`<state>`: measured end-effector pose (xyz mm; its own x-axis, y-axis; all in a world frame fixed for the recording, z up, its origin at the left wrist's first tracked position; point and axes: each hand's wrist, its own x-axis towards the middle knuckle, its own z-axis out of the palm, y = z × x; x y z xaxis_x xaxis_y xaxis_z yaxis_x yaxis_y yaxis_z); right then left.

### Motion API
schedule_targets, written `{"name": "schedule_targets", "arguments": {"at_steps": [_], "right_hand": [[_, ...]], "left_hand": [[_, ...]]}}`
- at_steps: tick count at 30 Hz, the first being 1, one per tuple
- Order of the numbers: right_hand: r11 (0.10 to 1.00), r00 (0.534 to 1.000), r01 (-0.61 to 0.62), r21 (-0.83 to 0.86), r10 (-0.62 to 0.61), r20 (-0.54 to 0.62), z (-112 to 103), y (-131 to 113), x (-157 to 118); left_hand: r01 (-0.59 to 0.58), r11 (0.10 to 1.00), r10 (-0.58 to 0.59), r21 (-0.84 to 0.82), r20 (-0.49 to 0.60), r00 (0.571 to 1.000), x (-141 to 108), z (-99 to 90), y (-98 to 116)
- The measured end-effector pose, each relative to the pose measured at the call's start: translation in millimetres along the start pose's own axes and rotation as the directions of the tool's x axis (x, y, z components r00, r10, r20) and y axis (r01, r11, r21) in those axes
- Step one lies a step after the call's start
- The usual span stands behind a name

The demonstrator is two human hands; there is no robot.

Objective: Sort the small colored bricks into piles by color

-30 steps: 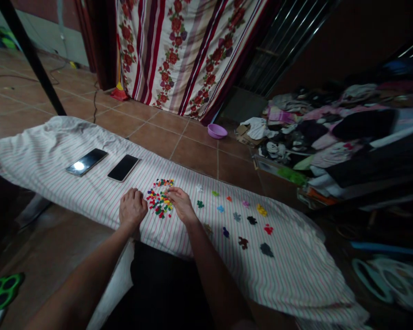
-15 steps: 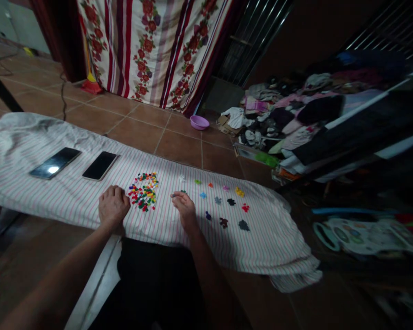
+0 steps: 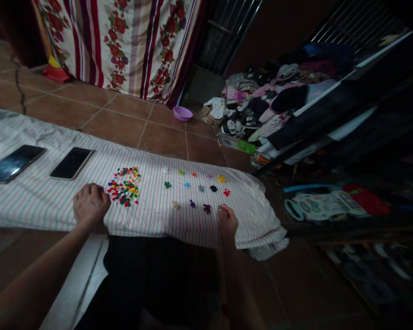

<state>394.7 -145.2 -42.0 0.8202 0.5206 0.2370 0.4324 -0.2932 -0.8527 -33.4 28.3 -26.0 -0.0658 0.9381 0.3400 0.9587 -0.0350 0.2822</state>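
My left hand (image 3: 91, 203) rests palm down on the striped cloth (image 3: 151, 195), fingers curled together, with nothing visible in it. Just right of it lies a mixed heap of small coloured pieces (image 3: 125, 189). Further right, small single-colour groups form rows, among them green (image 3: 167, 184), black (image 3: 214, 188), red (image 3: 226, 192), yellow (image 3: 221, 178) and dark brown (image 3: 207, 208). Right of the brown group, my right hand (image 3: 227, 220) is low over the cloth, thumb and fingers pinched. What sits between its fingertips is too small to make out. The hand covers the spot beneath.
Two phones, one at the left edge (image 3: 15, 163) and one nearer the heap (image 3: 72, 163), lie on the cloth. Beyond it are a purple basin (image 3: 182, 113) on the tiled floor, a floral curtain (image 3: 134, 46) and piled clothes (image 3: 261, 103). A coloured plastic panel (image 3: 326, 204) is at right.
My right hand has moved right, from between the heap and the groups to beside the brown group. It now covers the dark grey group's place. The view has shifted right; my left hand stays beside the heap.
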Motion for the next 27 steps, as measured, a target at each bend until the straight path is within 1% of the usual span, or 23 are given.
{"name": "schedule_targets", "arguments": {"at_steps": [2, 4, 7, 10, 13, 18, 22, 27], "right_hand": [[0.995, 0.999, 0.044, -0.087, -0.046, -0.022, -11, 14, 4], [0.984, 0.998, 0.055, -0.168, -0.059, -0.019, -16, 23, 6], [0.952, 0.999, 0.024, -0.304, -0.037, -0.035, -16, 28, 7], [0.922, 0.999, 0.01, -0.387, -0.027, -0.04, -12, 27, 7], [0.91, 0.999, 0.019, -0.415, -0.035, -0.033, -11, 24, 8], [0.889, 0.991, 0.116, -0.442, -0.134, -0.01, -12, 24, 9], [0.881, 0.982, 0.174, -0.439, -0.19, 0.008, -11, 28, 8], [0.882, 0.957, 0.261, -0.393, -0.29, -0.015, -12, 39, 9]], "left_hand": [[-0.006, 1.0, 0.006, 0.0, -0.018, 1.0, -1, 0.9, 0], [-0.005, 1.0, 0.005, 0.0, -0.02, 1.0, -1, 1.2, 0], [-0.001, 1.0, 0.001, -0.001, 0.001, 1.0, 0, 0.8, 1], [0.006, 1.0, -0.006, 0.002, 0.003, 1.0, 0, 0.9, 0], [0.004, 1.0, -0.004, 0.007, -0.003, 1.0, 0, 2.8, -1], [-0.003, 1.0, 0.003, 0.007, -0.017, 1.0, 1, 7.2, -4], [-0.008, 0.999, 0.008, 0.034, 0.0, 1.0, 2, 7.9, -4], [-0.015, 0.999, 0.016, 0.05, -0.025, 1.0, 3, 10.3, -6]]}}
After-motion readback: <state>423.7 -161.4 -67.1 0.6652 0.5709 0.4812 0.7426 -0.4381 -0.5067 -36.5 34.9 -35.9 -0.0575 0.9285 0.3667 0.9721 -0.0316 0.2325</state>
